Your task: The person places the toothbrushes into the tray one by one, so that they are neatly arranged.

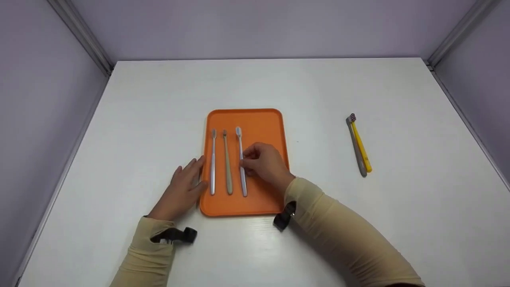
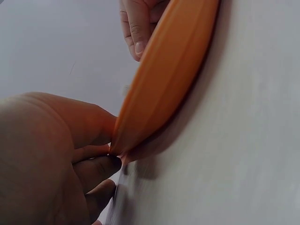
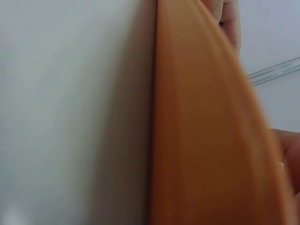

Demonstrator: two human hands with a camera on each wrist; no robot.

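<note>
Toothbrushes lay in two groups on the white table (image 1: 159, 103), which was the largest thing in view and was walled on three sides by pale lilac panels (image 1: 36, 119). Near the middle of the table sat an orange tray (image 1: 261, 119), a rounded rectangle with its long side running away from the person.

On the tray, the right hand (image 1: 263, 161) rested with curled fingers and pinched the handle of a white toothbrush (image 1: 241, 159), the rightmost of three lying side by side with their heads pointing away. The left hand (image 1: 184, 187) lay flat on the table just beside the tray's left edge, fingers straight and relaxed, fingertips touching the rim; the left wrist view showed that rim (image 2: 164, 79) close up with the hand (image 2: 51, 154) against it. Both forearms wore beige sleeves (image 1: 338, 227), each with a dark strap at the wrist.

Left of the white brush lay a beige toothbrush (image 1: 227, 163), and left of that a grey toothbrush (image 1: 213, 159), all three parallel and slightly apart.

Well to the right of the tray, on the bare table, a yellow toothbrush (image 1: 361, 147) and a grey-handled toothbrush (image 1: 357, 153) lay touching, heads together at the far end.
</note>
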